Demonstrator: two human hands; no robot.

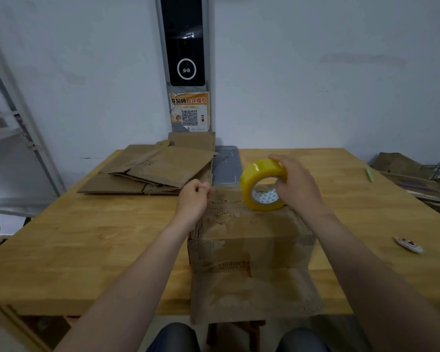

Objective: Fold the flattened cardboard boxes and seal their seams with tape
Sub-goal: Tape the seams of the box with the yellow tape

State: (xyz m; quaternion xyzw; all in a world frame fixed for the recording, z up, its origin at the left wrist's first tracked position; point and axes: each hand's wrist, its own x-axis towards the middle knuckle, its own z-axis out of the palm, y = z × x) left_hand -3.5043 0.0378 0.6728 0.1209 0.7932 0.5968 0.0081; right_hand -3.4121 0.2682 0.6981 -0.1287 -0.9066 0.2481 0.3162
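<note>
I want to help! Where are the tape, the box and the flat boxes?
tape [259, 170], head view, yellow outer band.
box [254, 229], head view, top face.
flat boxes [163, 168], head view, topmost sheet.

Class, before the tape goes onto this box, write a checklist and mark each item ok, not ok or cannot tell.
1. Tape roll gripped by right hand: ok.
2. Left hand pinching the tape's free end: cannot tell, strip too faint.
3. Box resting on table: ok.
4. Its top seam closed: cannot tell.
5. Near flap folded in: not ok, it hangs past the table's edge.
</note>
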